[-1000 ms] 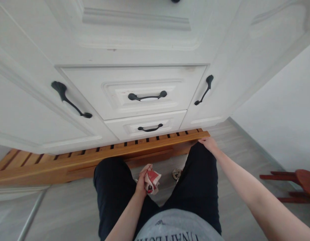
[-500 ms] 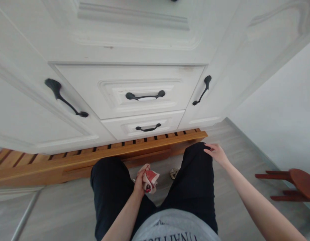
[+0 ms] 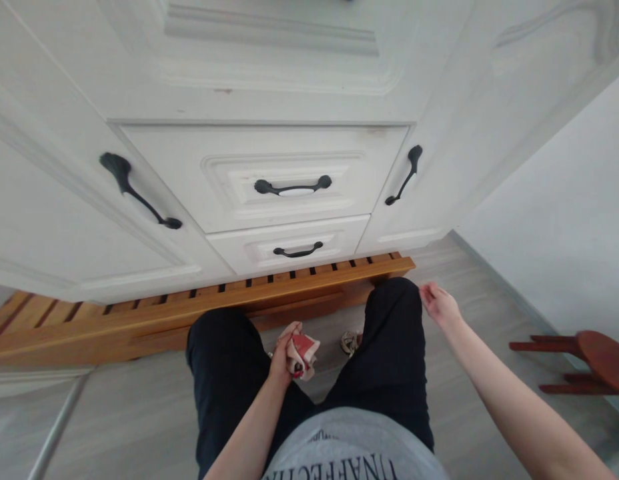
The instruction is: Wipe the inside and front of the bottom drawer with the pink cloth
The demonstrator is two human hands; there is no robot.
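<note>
Head view: my left hand (image 3: 283,352) is gripping a crumpled red-and-white cloth (image 3: 303,355) between my black-trousered knees. My right hand (image 3: 440,304) is hovering beside my right knee, fingers curled, seemingly holding nothing. The slatted brown wooden bench (image 3: 204,308) is running below the white panelled cabinet (image 3: 289,147).

Shirt (image 3: 349,453): ours is grey, with large dark capital letters and smaller print nearer the hem.
Trousers (image 3: 224,360): we wear plain, very dark ones.
Shoe (image 3: 349,343): ours looks pale with dark patches.
Hands (image 3: 442,307): both ours bare.
</note>
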